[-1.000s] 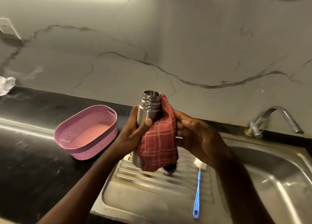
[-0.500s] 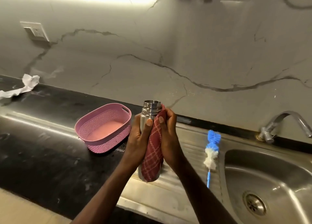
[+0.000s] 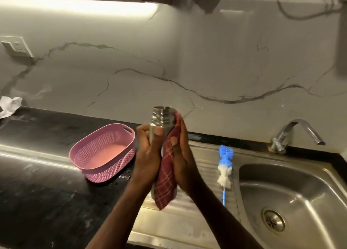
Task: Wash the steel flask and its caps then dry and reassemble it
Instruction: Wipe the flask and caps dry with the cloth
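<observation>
Nearest the camera, two bare forearms rise from the bottom edge and meet over the ribbed steel draining board (image 3: 204, 166). The left hand (image 3: 148, 155) curls round the upright cylindrical stainless-steel flask (image 3: 161, 118), its thumb across the front of the body and its fingers wrapped behind. The right hand (image 3: 183, 162) presses one dark red checked cloth (image 3: 166, 183) against the flask's right side, fingers fairly straight and thumb lying on the fabric, so the flask stands between the two palms with only its threaded neck showing above them (blurred). No cap is visible.

Just right of the hands lies one blue-handled bottle brush with blue and white bristles (image 3: 225, 166). Left of them, on the black stone counter (image 3: 37, 192), sits one pink oval plastic basket (image 3: 105, 153). Farther right are one steel sink bowl (image 3: 293, 196) and one curved metal tap (image 3: 296, 132). One crumpled white paper (image 3: 9, 104) lies at the far left.
</observation>
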